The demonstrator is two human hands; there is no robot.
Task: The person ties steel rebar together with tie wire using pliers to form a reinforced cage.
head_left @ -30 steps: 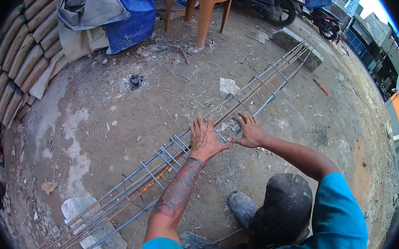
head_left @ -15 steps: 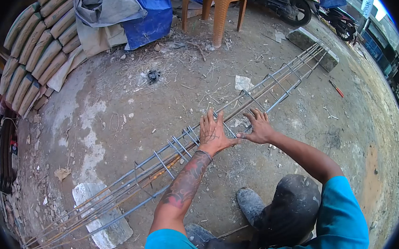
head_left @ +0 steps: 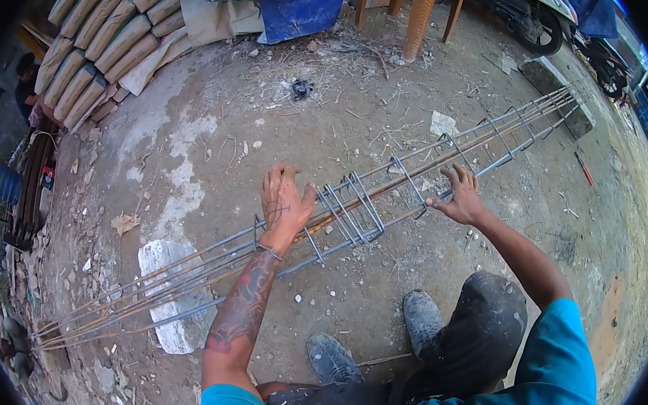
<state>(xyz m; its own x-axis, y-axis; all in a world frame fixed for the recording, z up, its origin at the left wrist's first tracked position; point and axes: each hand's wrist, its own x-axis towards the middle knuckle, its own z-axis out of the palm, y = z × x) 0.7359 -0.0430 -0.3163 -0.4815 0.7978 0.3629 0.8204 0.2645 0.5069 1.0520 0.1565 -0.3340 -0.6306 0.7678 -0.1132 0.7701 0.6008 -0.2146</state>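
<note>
A long rebar cage (head_left: 488,165) of steel rods with square stirrups runs from lower left to upper right in front of me. Over its top rods, left of a bunch of closely set stirrups (head_left: 351,208), is my left hand (head_left: 285,209), its thumb apart from the fingers. My right hand (head_left: 461,198) has its fingers spread at the near side of the cage, thumb close to a single stirrup (head_left: 408,184). Both hands look open, and part of the cage is hidden under the left hand and forearm.
A white block (head_left: 172,321) supports the cage's left end and a concrete block (head_left: 547,82) its right. A red-handled tool (head_left: 585,170) lies on the ground. Farther off are stacked sacks (head_left: 102,45), a brown plastic stool (head_left: 422,12), a motorbike (head_left: 530,11) and a person (head_left: 25,85).
My hands have moved apart, the left one going left along the cage and the right one to the right. The camera view has shifted, and the bunched stirrups now show between the hands.
</note>
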